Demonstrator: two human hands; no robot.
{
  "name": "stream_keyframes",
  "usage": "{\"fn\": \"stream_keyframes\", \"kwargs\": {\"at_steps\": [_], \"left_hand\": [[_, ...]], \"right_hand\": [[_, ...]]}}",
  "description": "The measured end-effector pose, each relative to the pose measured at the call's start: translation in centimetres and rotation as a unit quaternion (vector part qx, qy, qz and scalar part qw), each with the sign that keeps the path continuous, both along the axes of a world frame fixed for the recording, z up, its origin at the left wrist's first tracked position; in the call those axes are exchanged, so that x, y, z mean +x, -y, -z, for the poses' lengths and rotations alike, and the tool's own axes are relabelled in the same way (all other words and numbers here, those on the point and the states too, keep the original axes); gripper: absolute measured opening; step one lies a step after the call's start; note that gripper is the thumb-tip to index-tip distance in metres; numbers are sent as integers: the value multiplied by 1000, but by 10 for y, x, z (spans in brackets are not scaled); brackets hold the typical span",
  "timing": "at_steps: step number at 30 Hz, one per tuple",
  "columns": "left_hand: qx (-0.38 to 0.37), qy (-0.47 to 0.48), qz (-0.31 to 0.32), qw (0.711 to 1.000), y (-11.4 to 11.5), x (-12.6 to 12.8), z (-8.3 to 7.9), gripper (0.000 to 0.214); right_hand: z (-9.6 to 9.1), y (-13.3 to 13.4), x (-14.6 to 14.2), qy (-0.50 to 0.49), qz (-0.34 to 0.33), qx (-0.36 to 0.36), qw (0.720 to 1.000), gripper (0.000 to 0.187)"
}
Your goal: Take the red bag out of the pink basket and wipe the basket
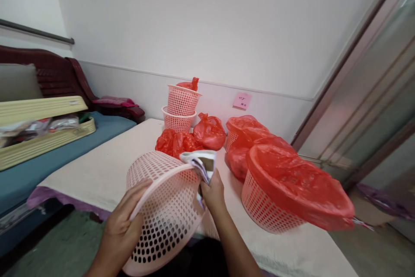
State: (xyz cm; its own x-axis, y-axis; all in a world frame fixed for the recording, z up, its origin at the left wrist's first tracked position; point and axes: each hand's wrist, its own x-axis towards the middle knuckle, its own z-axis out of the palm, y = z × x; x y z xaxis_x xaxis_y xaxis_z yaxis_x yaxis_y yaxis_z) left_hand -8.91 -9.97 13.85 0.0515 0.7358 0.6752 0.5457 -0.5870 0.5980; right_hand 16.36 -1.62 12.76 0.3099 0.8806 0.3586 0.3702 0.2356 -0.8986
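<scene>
Pink perforated basket [165,212], red bags [207,132], white cloth [202,162]

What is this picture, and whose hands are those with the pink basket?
The camera sits on a person's head and looks down, so these are that person's own bare hands. The left hand grips the rim of a tipped pink plastic basket. The right hand presses a folded cloth against the basket's rim. On the table lie tied red plastic bags, a basket lined with a red bag, and two stacked pink baskets by the wall. A pink sticky note is on the wall.
</scene>
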Motion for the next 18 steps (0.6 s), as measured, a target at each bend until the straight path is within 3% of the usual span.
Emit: {"fn": "stream_keyframes", "kwargs": {"at_steps": [5, 9, 13, 16, 18], "left_hand": [[-40, 179, -124, 975, 10, 0, -2, 45], [-25, 283, -171, 943, 21, 20, -1, 40], [-77, 348, -153, 922, 23, 12, 18, 49], [-223, 337, -76, 912, 18, -25, 32, 55], [-288, 312, -57, 903, 16, -51, 33, 60]], "right_hand": [[64, 9, -9, -163, -6, -107, 981, 33], [85, 28, -29, -241, -1, -122, 963, 32], [69, 30, -14, -253, 86, -82, 960, 24], [41, 30, 8, -231, 92, -23, 968, 27], [21, 35, 18, -194, 74, 45, 977, 28]]}}
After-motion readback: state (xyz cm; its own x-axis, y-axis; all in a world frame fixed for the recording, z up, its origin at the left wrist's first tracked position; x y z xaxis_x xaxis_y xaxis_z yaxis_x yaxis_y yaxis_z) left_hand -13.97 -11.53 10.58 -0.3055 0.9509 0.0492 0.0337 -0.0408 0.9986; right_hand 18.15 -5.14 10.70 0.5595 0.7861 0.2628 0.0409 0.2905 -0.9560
